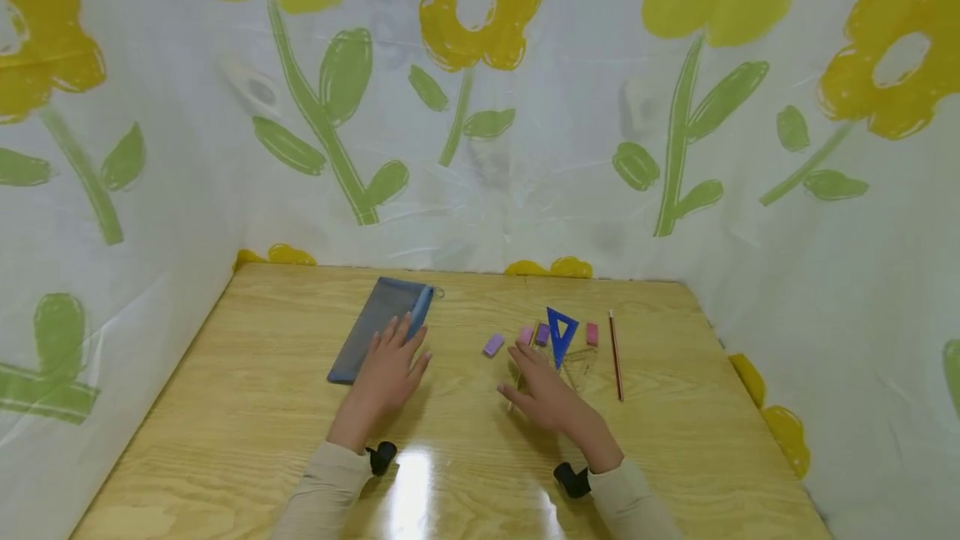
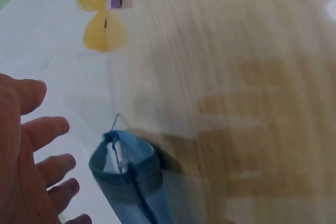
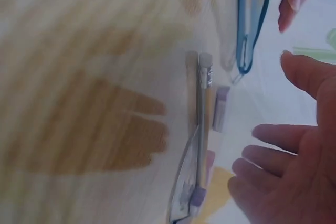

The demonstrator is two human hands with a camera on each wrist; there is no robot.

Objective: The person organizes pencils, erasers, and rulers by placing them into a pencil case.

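Note:
My left hand [image 1: 386, 373] hovers above the near right part of a grey mesh zip pouch [image 1: 367, 327] with blue trim, fingers spread and nearly straight. In the left wrist view the blue pouch [image 2: 142, 182] has its zip end up close to the fingers. Over the stationery, my right hand [image 1: 555, 398] is held with relaxed fingers and grips nothing. Beneath it lies a pencil [image 3: 206, 108] with a white eraser tip, beside a clear curved plastic piece [image 3: 181, 182]. A blue set square [image 1: 558, 350] lies past its fingertips, near a clear set square [image 1: 581, 367].
Small erasers lie around: a lilac one [image 1: 492, 346], a pink one [image 1: 525, 335], a purple one [image 1: 542, 334] and a darker pink one [image 1: 592, 334]. A dark red pencil [image 1: 616, 357] lies at the right. Flower-printed sheeting [image 1: 480, 215] walls the wooden table [image 1: 450, 465].

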